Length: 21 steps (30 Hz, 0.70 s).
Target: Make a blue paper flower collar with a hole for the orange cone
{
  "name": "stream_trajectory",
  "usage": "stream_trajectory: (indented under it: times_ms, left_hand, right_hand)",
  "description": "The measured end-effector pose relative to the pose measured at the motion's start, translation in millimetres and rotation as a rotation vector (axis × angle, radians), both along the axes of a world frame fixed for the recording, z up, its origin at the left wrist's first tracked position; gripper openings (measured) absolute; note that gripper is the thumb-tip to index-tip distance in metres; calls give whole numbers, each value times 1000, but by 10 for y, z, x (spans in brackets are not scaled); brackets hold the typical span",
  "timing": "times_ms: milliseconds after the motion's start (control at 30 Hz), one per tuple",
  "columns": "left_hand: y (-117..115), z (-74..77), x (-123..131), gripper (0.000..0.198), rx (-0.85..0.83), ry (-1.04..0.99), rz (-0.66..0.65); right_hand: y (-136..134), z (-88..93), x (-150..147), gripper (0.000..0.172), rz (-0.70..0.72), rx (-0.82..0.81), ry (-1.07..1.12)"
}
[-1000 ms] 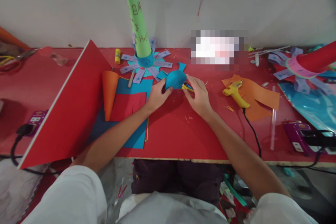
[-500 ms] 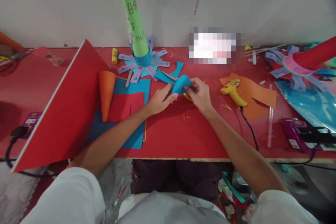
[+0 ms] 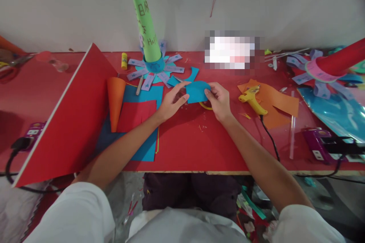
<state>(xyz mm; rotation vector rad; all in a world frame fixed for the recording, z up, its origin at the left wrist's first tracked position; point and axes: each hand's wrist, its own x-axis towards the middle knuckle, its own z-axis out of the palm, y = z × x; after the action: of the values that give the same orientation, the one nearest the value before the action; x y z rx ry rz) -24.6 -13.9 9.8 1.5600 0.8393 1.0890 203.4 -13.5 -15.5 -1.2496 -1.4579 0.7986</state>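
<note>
Both arms are stretched out front, left forearm (image 3: 131, 144) and right forearm (image 3: 258, 157) bare and angling in toward each other. From where I'm standing, the left hand (image 3: 171, 104) has its thumb and index finger spread, kinda like a C. The right hand (image 3: 220, 100) is in a tighter pinch, fingers bent. They're near each other, not touching.

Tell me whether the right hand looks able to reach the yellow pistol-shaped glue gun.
Probably yes: only red tabletop shows between the right hand and the yellow glue gun, though that hand would likely have to release the rounded blue paper piece first.
</note>
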Motion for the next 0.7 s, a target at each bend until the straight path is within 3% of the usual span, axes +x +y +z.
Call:
stream_trajectory:
  times_ms: [167,433,700]
  left_hand:
    - [96,-183,-38,88,162,127,-39]
    - [140,-256,-63,84,260,153,-101]
    - [128,-301,-55,89,163,95,-161]
  right_hand:
    - [29,-9,15,47,52,-41,272]
    - [-9,58,9,48,96,-65,298]
    - [-27,97,-6,51,109,-68,298]
